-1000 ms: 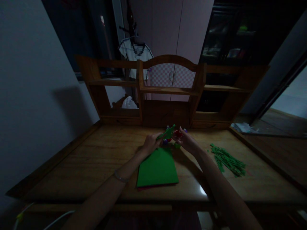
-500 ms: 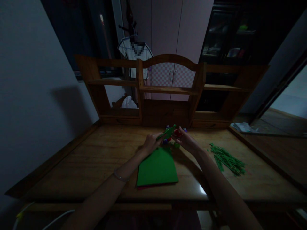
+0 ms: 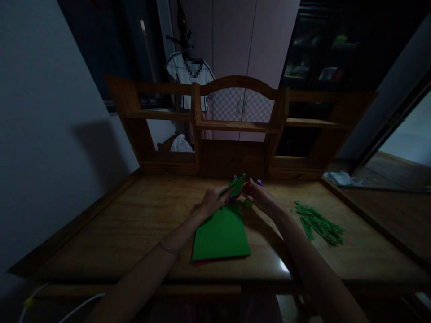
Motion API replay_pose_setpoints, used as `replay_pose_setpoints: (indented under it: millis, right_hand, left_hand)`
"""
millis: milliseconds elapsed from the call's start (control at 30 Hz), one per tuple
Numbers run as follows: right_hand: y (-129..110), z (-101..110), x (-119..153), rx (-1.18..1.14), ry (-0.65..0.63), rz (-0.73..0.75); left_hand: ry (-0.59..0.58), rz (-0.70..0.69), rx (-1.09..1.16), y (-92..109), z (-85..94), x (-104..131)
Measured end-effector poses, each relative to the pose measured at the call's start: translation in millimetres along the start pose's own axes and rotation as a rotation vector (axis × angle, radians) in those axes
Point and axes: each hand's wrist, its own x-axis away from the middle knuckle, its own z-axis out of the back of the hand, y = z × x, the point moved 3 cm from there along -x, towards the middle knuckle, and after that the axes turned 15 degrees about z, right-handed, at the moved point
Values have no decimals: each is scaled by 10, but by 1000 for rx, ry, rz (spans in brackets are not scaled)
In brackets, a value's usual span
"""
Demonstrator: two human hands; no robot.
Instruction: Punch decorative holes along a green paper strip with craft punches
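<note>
My left hand [image 3: 213, 200] is closed on a thin green piece [image 3: 238, 183], raised at an angle above the desk. Beside its right edge, my right hand [image 3: 261, 195] has its fingers closed around a small red object [image 3: 248, 187] whose kind is hard to make out in the dim light. Just in front of my wrists lies a stack of green sheets [image 3: 222, 235], with a red edge showing underneath. Small purple and red items sit partly hidden behind my hands, and a light green item [image 3: 248, 203] rests below the right fingers.
A heap of thin green strips [image 3: 319, 224] lies on the wooden desk [image 3: 141, 224] to the right. Along the desk's back stands a wooden shelf unit [image 3: 235, 127]. A purple item with a white top [image 3: 259, 182] stands behind my right hand. A pale wall rises at left.
My right hand has shifted slightly left with the red object. The green piece in my left hand has tilted a little more upright; the sheets and strips stay put.
</note>
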Motion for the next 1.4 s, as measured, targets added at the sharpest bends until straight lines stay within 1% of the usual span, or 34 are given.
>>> replay_pose_setpoints:
  millis: [200, 367, 500, 700, 767, 1000, 1200, 1400]
  right_hand:
    - [-10, -3, 5, 32, -15, -2]
    - [-19, 5, -6, 59, -15, 3]
    - [-28, 32, -21, 85, 7, -6]
    - [-9, 61, -36, 65, 43, -54]
    - [-8, 44, -24, 35, 33, -63]
    - [-27, -38, 23, -52, -20, -105]
    - [-27, -63, 33, -46, -74, -120]
    - [-1, -51, 39, -19, -75, -128]
  left_hand:
    - [22, -7, -17, -2, -5, -2]
    - [86, 84, -32, -77, -38, -39]
    - [105, 143, 32, -129, -61, -71]
    - [108, 186, 128, -150, -50, -91]
    - [94, 188, 130, -148, -50, -90]
    - [-11, 180, 148, -162, -105, -82]
    - [-66, 184, 196, -160, -132, -74]
    - [-101, 218, 207, -166, -148, -71]
